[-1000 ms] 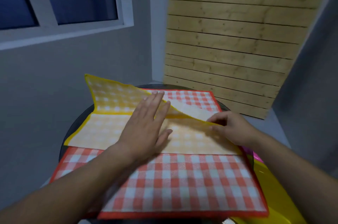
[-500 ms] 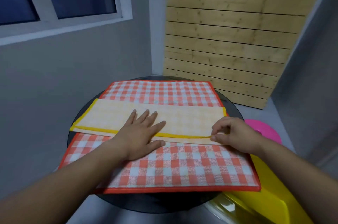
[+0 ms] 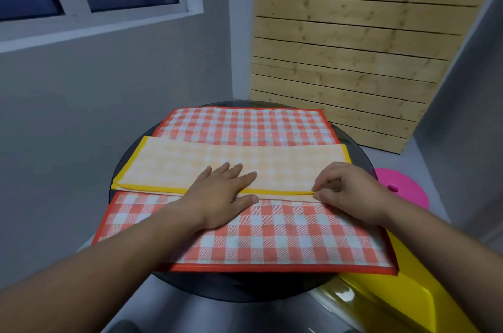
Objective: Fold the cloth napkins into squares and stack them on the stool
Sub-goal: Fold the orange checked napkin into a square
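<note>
The left hand (image 3: 220, 196) was laid flat, fingers spread apart, across the near hem of a yellow checked napkin (image 3: 231, 164), with nothing gripped. The right hand (image 3: 348, 191) was closed in a pinch on the same hem near its right end, thumb and fingertips pressed together on the yellow edging. The yellow napkin was seen folded into a long strip, its two near edges not quite matched, a pale sliver of the under layer being left showing below the yellow border. It was spread across the middle of a red checked napkin (image 3: 272, 234), which lay open and flat on a round dark table (image 3: 128, 169). A pink round object (image 3: 402, 194), possibly the stool, was partly seen just beyond the table's right rim, and a yellow plastic object (image 3: 408, 302) at the lower right. Trouble could be expected if the mismatched edges were creased as they lay, since a crooked square would result. The red napkin could also be dragged along when the strip was folded or lifted, because only light cloth lay beneath.
</note>
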`<state>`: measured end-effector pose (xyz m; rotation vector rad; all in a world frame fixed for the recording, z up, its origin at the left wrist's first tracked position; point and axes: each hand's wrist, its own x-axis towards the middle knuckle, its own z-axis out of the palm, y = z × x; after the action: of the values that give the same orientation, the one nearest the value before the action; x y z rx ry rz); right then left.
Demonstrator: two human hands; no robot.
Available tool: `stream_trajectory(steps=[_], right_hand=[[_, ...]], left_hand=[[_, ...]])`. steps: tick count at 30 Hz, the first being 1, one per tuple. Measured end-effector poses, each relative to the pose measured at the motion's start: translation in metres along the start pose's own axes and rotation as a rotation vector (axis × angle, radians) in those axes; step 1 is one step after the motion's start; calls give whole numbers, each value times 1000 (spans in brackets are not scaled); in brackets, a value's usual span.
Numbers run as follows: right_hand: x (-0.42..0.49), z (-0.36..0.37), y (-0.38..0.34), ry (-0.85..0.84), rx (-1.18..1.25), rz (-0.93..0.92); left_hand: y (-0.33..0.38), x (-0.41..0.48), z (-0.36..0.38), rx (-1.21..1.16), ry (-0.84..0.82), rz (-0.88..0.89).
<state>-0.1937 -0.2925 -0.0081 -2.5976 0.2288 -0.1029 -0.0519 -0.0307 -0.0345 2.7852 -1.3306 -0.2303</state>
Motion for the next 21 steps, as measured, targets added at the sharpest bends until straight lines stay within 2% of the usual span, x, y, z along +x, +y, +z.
stream_trajectory(steps=[6, 14, 21], right_hand=[[1, 3, -6, 30, 51, -5], [10, 23, -5, 30, -8, -21], [9, 29, -4, 29, 10, -51]], left_hand=[[28, -2, 3, 67, 47, -6], [8, -2, 3, 88, 10, 73], [-3, -2, 8, 50, -20, 51]])
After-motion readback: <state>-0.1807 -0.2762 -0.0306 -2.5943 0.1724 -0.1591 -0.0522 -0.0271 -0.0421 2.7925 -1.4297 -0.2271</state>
